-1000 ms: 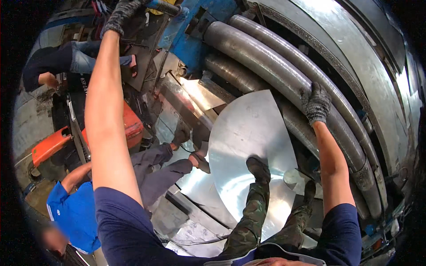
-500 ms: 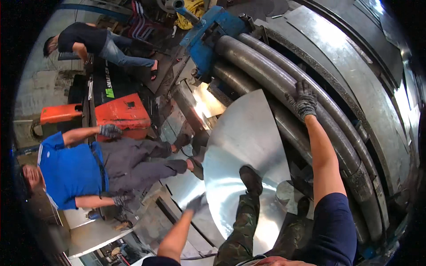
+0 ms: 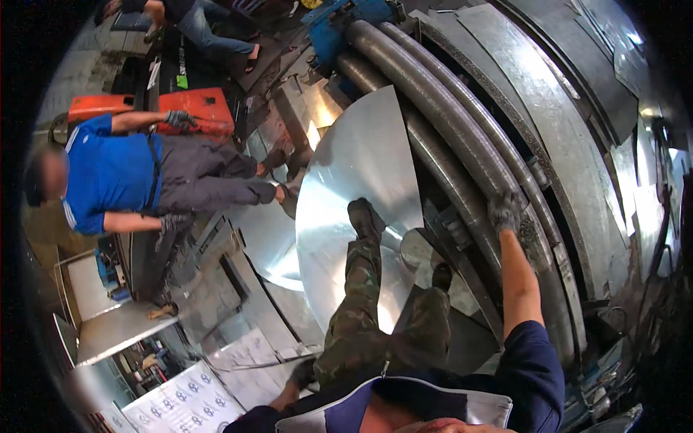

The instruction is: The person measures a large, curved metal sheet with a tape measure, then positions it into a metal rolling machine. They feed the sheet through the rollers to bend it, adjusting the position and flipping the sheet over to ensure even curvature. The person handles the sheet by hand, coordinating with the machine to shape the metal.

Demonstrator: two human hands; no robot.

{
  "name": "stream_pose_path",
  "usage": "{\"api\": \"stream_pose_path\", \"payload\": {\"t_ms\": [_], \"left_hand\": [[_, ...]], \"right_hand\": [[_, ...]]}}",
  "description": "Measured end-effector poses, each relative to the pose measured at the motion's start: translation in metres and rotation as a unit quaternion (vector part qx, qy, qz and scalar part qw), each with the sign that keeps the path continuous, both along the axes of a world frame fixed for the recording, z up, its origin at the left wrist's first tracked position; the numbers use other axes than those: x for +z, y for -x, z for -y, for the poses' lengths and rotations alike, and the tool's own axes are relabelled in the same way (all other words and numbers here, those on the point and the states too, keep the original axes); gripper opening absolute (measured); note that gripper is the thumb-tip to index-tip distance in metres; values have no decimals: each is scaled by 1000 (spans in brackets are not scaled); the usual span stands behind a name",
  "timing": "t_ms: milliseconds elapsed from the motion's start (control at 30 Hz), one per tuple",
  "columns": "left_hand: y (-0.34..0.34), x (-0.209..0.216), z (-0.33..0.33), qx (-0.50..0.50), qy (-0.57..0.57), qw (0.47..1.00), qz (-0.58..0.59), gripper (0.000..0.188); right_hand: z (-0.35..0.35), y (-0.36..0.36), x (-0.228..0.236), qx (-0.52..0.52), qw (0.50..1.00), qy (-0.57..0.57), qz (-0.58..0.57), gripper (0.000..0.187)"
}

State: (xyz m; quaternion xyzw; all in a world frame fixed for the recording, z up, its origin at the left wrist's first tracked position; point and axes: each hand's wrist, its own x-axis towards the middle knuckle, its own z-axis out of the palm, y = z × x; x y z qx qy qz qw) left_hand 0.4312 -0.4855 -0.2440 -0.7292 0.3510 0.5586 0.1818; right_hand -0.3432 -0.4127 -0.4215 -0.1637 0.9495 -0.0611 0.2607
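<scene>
In a grey knit work glove, my right hand (image 3: 507, 210) rests on a long steel roller (image 3: 447, 130) of a rolling machine. Its fingers lie over the roller's top rather than wrapping round it. My left hand (image 3: 304, 372), in a dark glove, hangs low beside my left thigh, and its fingers are too dark and partly hidden to read. A large shiny sheet-metal piece with a curved edge (image 3: 354, 162) lies beside the rollers. My left boot (image 3: 367, 219) is on that sheet. A small round metal disc (image 3: 417, 249) lies near my other foot.
A co-worker in a blue shirt (image 3: 108, 173) stands at left, gloved hands lowered, by an orange machine part (image 3: 202, 108). Another person (image 3: 206, 25) bends at the far left. Flat metal sheets (image 3: 512, 65) lie beyond the rollers. A blue machine housing (image 3: 339, 29) is at their far end.
My right hand has slid along the roller toward me, its fingers less spread. My left hand has drawn back from beside the sheet to my thigh. The view has shifted.
</scene>
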Motion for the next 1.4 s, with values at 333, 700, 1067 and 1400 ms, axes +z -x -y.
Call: {"api": "stream_pose_path", "payload": {"t_ms": [333, 700, 1067, 1400], "left_hand": [[37, 34, -138, 97, 23, 995, -18, 34], [28, 38, -228, 108, 40, 992, -44, 46], [10, 43, -292, 260, -3, 965, 29, 48], [-86, -5, -325, 291, 140, 946, -9, 35]], "right_hand": [[-256, -179, -42, 16, 960, -104, 260, 50], [-280, -190, -17, -120, 919, 163, 338, 46], [-183, -237, 42, -10, 942, 50, 330, 49], [-195, -322, -43, 245, 913, 17, 326, 40]]}}
